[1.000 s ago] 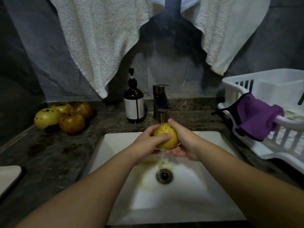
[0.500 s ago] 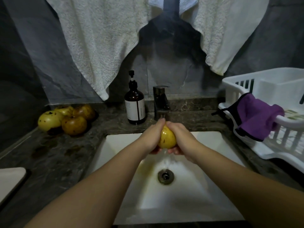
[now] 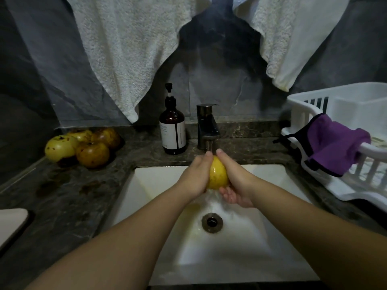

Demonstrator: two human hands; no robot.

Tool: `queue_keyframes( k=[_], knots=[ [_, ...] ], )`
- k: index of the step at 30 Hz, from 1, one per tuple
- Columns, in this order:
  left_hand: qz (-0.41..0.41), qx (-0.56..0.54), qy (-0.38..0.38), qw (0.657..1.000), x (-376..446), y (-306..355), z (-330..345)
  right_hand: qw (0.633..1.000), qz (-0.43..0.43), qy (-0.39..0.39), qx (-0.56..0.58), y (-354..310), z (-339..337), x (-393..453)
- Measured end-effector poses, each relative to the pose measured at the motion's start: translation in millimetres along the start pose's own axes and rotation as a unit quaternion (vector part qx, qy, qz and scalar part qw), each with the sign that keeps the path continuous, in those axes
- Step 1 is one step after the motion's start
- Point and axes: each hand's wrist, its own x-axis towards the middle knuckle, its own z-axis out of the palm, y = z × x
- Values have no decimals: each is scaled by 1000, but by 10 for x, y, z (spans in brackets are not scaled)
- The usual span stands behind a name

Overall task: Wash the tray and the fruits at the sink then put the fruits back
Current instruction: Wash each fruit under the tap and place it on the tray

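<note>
A wet yellow fruit [image 3: 217, 174] is held between both hands under the running tap [image 3: 207, 130], above the white sink [image 3: 159, 181]. My left hand [image 3: 194, 176] grips its left side with fingers curled over the top. My right hand [image 3: 234, 183] cups its right side and underside. Water splashes down toward the drain [image 3: 212, 222]. Several spotted yellow and brown fruits [image 3: 83, 146] lie in a heap on the dark counter at the back left. The corner of a pale tray [image 3: 10, 222] shows at the left edge.
A brown soap pump bottle [image 3: 172, 130] stands left of the tap. A white dish rack [image 3: 345, 143] with a purple cloth [image 3: 333, 147] draped over its rim sits on the right. White towels [image 3: 129, 49] hang above the counter.
My hands have closed round the fruit and lifted it closer to the spout, turning it between the palms. The view has shifted slightly.
</note>
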Motion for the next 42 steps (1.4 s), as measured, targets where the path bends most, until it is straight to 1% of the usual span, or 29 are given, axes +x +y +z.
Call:
queue_keyframes(
  k=[2, 3, 4, 5, 7, 8, 9, 11, 12, 15, 16, 19, 20, 21, 23, 24, 26, 27, 28, 30, 31, 33, 34, 35, 37, 38, 40, 41, 42],
  knots=[
    [-46, -65, -16, 997, -21, 49, 12, 998, -55, 16, -31, 14, -10, 51],
    [-66, -85, -26, 994, -45, 67, 14, 995, -88, 23, -45, 10, 0, 39],
    [-68, -85, -25, 994, -47, 76, 20, 994, -97, 21, -49, 13, -3, 20],
    [-50, -60, -16, 997, -26, 65, 28, 996, -84, 16, -41, 4, -5, 7],
    [-14, -18, 3, 1000, -11, 46, 30, 1000, -21, 10, -12, -4, 2, -3],
    [-16, -17, 2, 1000, -18, 41, 27, 1000, -9, 10, -7, -12, 17, -9],
    [-37, -43, -5, 998, -15, 37, 26, 999, -26, 16, -18, -15, 27, -3],
    [-87, -95, -40, 991, -38, 33, 5, 994, -86, 34, -51, -10, 36, 8],
    [-85, -95, -39, 991, -35, 38, 3, 993, -97, 34, -51, -18, 39, -9],
    [-19, -23, 14, 999, 10, 33, 34, 999, -45, 13, 18, -58, 32, -30],
    [-16, -21, 14, 1000, 6, 41, 48, 999, -36, 15, 26, -62, 33, -27],
    [-70, -69, -32, 995, -17, 49, 47, 993, -96, 48, -46, -41, 4, -8],
    [-75, -76, -30, 994, -23, 48, 38, 991, -105, 53, -67, -36, 6, -14],
    [-61, -58, -21, 996, -9, 40, 42, 992, -97, 44, -70, -33, 8, -23],
    [-27, -13, 7, 1000, 3, 24, 51, 997, -52, 25, -42, -39, 32, -27],
    [-28, -14, 3, 999, 11, 9, 52, 997, -56, 29, -45, -43, 42, -27],
    [-83, -66, -41, 994, -7, 25, 35, 988, -114, 43, -95, -29, 25, -1],
    [-90, -75, -42, 992, -24, 33, 13, 985, -129, 44, -101, -25, 17, -3],
    [-69, -58, -28, 996, -17, 31, 7, 989, -115, 34, -89, -25, 12, -11],
    [-2, -3, 9, 1000, 0, 8, 23, 998, -52, 9, -36, -37, 0, -28],
    [7, 7, 10, 1000, -4, 4, 29, 999, -41, 7, -18, -40, 6, -24],
    [-40, -34, -27, 998, -9, 26, 38, 995, -86, 27, -51, -29, 1, 2],
    [-57, -50, -32, 997, -6, 29, 34, 992, -105, 36, -66, -22, -9, 11],
    [-55, -42, -27, 997, -2, 35, 36, 991, -105, 34, -73, -17, -6, 0],
    [-18, 7, 6, 1000, 6, 31, 43, 996, -63, 20, -54, -21, -8, -13],
    [-9, 13, 14, 1000, 11, 23, 47, 997, -57, 27, -50, -28, -3, -4],
    [-55, -29, -15, 998, -5, 42, 47, 991, -96, 50, -82, -37, 3, -3],
    [-71, -47, -17, 996, -2, 47, 34, 989, -112, 55, -86, -43, 5, -3],
    [-70, -46, -12, 996, 1, 64, 25, 989, -108, 53, -81, -43, 6, 1]
  ],
)
